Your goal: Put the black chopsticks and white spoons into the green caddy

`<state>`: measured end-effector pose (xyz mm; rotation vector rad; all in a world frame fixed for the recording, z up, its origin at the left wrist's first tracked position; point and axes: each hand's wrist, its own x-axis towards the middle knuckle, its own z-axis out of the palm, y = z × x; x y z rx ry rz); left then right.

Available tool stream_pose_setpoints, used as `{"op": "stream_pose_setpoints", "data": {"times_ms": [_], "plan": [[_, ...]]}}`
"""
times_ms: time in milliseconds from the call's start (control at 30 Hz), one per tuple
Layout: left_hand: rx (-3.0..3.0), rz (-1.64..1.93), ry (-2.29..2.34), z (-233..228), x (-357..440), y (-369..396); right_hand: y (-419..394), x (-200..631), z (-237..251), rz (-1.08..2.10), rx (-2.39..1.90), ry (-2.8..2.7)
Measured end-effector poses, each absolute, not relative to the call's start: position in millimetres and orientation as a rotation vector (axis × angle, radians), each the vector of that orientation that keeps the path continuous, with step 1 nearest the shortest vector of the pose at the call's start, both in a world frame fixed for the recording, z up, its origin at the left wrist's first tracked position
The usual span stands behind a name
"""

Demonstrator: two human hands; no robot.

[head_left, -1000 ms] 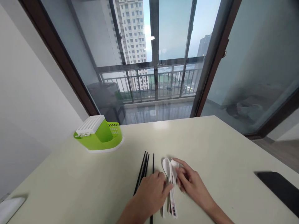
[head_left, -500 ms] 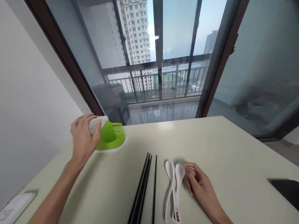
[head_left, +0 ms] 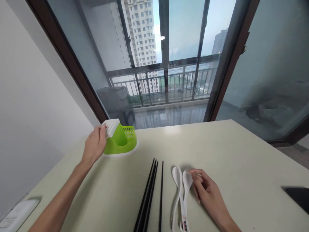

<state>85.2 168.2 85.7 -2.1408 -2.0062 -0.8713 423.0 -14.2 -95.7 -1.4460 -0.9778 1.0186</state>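
Left grip point(head_left: 94, 145) is closed around the white slotted end of the green cutlery holder point(head_left: 122, 141), which sits on the pale worktop point(head_left: 217, 151). Right grip point(head_left: 207, 193) rests loosely curled on the worktop, fingertips touching the bowl of one of two white spoons point(head_left: 182, 190) lying side by side just to its left; it grasps nothing. Black chopsticks point(head_left: 151, 196) lie further left of those spoons, between the two grips. A dark flat object point(head_left: 298, 196) lies well right of the right grip.
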Motion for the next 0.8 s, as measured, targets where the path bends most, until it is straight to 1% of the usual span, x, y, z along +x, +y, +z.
{"op": "stream_pose_setpoints", "data": {"times_ms": [67, 300, 467, 600, 800], "plan": [[-2.215, -0.893, -1.998, 85, 102, 166, -14, 423, -95, 1.020, -1.454, -0.975], [-2.599, -0.867, -1.667, 74, 180, 163, -11, 425, -97, 1.000, -1.451, -0.962], [-2.777, -0.636, -1.320, 68, 232, 154, -10, 426, -98, 0.982, -1.447, -0.968], [-2.798, -0.497, -1.284, 71, 259, 133, -9, 425, -99, 0.991, -1.437, -0.969], [-2.772, -0.446, -1.255, 75, 268, 120, -8, 424, -97, 0.996, -1.408, -0.990]]}}
